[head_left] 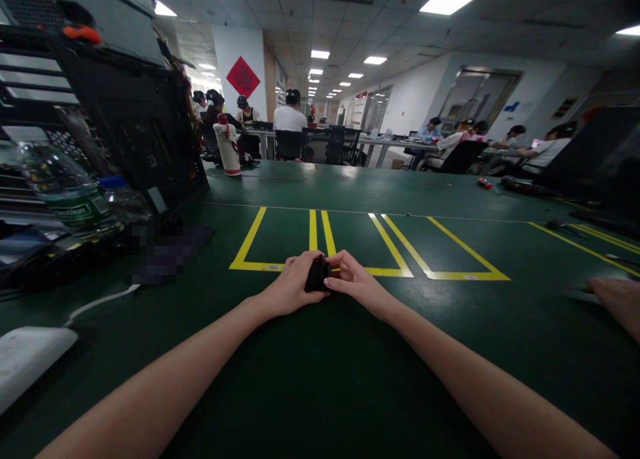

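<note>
Between my two hands is a small black object [316, 275], roughly block-shaped; its kind cannot be made out. My left hand [294, 282] wraps round it from the left, thumb below and fingers over the top. From the right, my right hand [353, 279] pinches at its side with thumb and fingers. Both hands are just above or on the green table [320, 379], at the near edge of the yellow tape outlines [390, 272].
At left stand an opened black computer case [135, 126], a water bottle [65, 186] and a white power strip [35, 356] with a cable. A white tumbler [229, 149] stands farther back. Another person's hand [617, 302] rests at the right edge, near tools. People sit at tables beyond.
</note>
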A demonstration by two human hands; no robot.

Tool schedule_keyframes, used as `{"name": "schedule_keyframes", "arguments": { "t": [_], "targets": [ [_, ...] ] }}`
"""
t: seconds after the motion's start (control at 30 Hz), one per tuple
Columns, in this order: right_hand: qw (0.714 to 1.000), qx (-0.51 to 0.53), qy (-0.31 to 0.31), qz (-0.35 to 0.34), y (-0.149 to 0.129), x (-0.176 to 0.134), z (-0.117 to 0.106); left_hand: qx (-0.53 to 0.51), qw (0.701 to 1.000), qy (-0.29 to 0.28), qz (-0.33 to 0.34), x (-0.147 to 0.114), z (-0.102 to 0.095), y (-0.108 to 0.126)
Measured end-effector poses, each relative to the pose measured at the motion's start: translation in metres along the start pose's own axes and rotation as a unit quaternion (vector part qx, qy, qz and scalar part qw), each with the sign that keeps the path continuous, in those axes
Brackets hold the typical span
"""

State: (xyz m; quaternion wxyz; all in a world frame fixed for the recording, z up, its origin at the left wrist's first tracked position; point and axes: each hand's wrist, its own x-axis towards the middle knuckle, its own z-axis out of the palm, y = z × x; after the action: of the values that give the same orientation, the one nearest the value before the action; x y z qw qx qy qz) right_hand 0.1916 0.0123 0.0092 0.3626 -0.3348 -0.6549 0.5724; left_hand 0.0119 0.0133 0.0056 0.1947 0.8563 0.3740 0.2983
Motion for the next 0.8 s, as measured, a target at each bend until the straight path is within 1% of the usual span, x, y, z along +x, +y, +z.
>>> {"name": "schedule_keyframes", "arguments": {
  "t": [0.1,0.2,0.27,0.43,0.6,0.7,0.8],
  "targets": [
    [1.0,0.008,0.008,-0.005,0.0006,-0.0003,0.0007,0.002,1.0,0.004,0.011,0.0002,0.0,0.0],
    [0.999,-0.014,0.037,-0.003,0.0027,0.0007,0.0012,-0.002,1.0,0.004,0.006,0.0001,-0.0005,0.0003],
    [0.998,-0.032,0.045,0.003,0.0043,0.0019,0.001,-0.002,1.0,0.003,0.003,0.0002,-0.0005,0.0004],
    [0.998,-0.046,0.042,0.006,0.0043,0.0033,0.0003,0.006,1.0,0.005,0.002,0.0005,0.0003,0.0004],
    [1.0,0.005,0.011,-0.008,0.0012,0.0005,0.0013,0.008,1.0,0.004,0.006,0.0005,0.0003,0.0012],
    [1.0,-0.001,0.023,-0.02,0.0012,-0.0005,0.0024,0.008,1.0,0.004,0.008,0.0009,-0.0002,0.0015],
    [0.998,-0.031,0.043,-0.015,0.0021,0.0002,0.0031,0.007,1.0,0.001,0.004,0.0009,-0.0013,0.0026]
  ]
}}
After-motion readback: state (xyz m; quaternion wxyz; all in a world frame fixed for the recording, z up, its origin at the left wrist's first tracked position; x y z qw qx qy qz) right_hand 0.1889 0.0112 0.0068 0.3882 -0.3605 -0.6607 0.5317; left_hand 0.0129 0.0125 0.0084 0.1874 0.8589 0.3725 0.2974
